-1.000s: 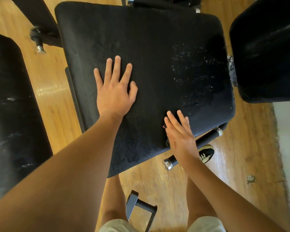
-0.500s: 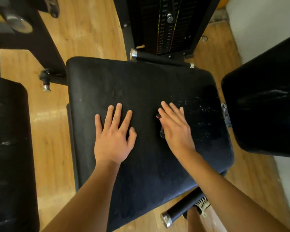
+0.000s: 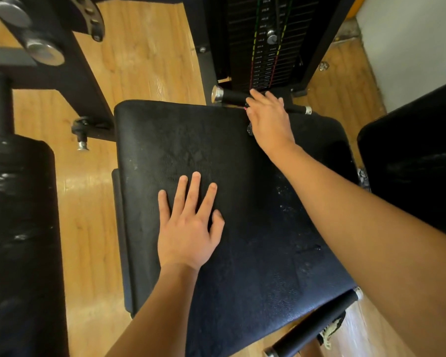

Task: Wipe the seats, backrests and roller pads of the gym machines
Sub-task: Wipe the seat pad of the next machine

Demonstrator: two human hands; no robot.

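The left hand (image 3: 188,228) lies flat, palm down, fingers spread, on the black seat (image 3: 242,202) of the gym machine. The right hand (image 3: 269,119) reaches to the seat's far edge with fingers stretched out over it, pressing a small dark thing, only partly seen and too hidden to name, against the pad; whether the hand grips it cannot be told. The two hands are well apart. Just beyond the right hand's fingertips runs a black handle bar (image 3: 232,96) with a metal end cap, and past that stands the weight stack (image 3: 265,42), its plates bearing small printed figures too blurred to read. Left of the left hand stands a black roller pad (image 3: 18,228); right of the right arm is another black pad (image 3: 417,163). White flecks mark the seat under the right forearm.
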